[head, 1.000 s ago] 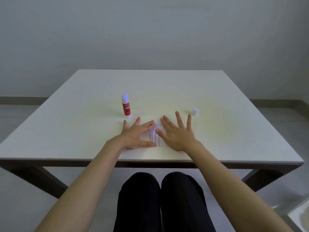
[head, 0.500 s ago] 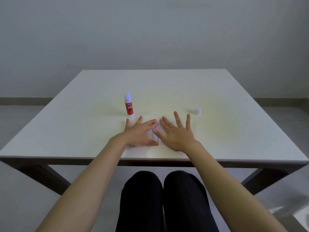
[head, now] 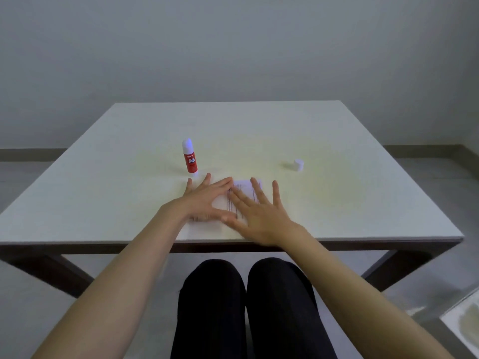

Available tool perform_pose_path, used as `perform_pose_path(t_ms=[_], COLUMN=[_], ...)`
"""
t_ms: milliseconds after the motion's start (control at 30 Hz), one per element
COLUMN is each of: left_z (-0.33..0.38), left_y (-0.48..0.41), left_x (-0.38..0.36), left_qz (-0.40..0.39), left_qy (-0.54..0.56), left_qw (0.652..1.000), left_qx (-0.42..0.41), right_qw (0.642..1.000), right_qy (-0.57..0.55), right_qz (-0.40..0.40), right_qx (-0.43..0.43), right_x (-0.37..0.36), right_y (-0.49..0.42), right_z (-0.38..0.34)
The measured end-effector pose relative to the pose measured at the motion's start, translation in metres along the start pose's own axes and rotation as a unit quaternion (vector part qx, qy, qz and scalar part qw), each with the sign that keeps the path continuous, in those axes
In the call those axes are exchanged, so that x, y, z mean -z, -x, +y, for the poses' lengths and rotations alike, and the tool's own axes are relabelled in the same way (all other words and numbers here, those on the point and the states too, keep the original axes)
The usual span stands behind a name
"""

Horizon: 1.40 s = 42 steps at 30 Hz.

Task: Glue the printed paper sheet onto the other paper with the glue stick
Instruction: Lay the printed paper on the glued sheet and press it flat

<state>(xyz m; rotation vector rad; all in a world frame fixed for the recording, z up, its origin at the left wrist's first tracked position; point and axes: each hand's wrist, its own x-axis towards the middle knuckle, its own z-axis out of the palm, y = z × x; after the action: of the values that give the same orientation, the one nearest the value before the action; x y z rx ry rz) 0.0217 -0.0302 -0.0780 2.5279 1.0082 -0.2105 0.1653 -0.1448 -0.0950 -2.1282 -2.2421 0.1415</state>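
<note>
A small printed paper sheet [head: 242, 189] with lines of text lies near the table's front edge, on top of a plain white paper [head: 201, 230]. My left hand [head: 204, 200] lies flat with spread fingers over the sheet's left part. My right hand [head: 259, 211] lies flat over its right part, fingers apart. Much of the sheet is hidden under both palms. A red glue stick [head: 190, 159] stands upright, uncapped, just beyond my left fingertips. Its white cap [head: 298, 165] sits apart to the right.
The white table [head: 337, 203] ends in a dark front edge just below my wrists. My legs in black trousers are under it. A grey wall rises behind the far edge. A pale object shows at the bottom right corner on the floor.
Both hands stay flat on the sheet. My right hand has slid slightly toward me and to the right, baring more of the printed text. The glue stick and cap have not moved.
</note>
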Motion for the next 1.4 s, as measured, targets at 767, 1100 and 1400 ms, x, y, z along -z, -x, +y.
perform_pose_path(t_ms=[767, 1100, 1400], left_z=[0.002, 0.002, -0.005], left_y=[0.003, 0.002, -0.001], left_x=[0.001, 0.002, -0.005], left_qz=[-0.02, -0.022, -0.008], left_qy=[0.0, 0.012, 0.029], left_qw=[1.0, 1.0, 1.0], left_qx=[0.012, 0.01, -0.001], right_qw=[0.994, 0.997, 0.998], right_qy=[-0.004, -0.002, 0.011], right_qz=[-0.026, -0.034, -0.021], right_qx=[-0.103, -0.076, 0.06], right_x=[0.012, 0.009, 0.001], right_y=[0.007, 0.001, 0.017], right_z=[0.024, 0.033, 0.016])
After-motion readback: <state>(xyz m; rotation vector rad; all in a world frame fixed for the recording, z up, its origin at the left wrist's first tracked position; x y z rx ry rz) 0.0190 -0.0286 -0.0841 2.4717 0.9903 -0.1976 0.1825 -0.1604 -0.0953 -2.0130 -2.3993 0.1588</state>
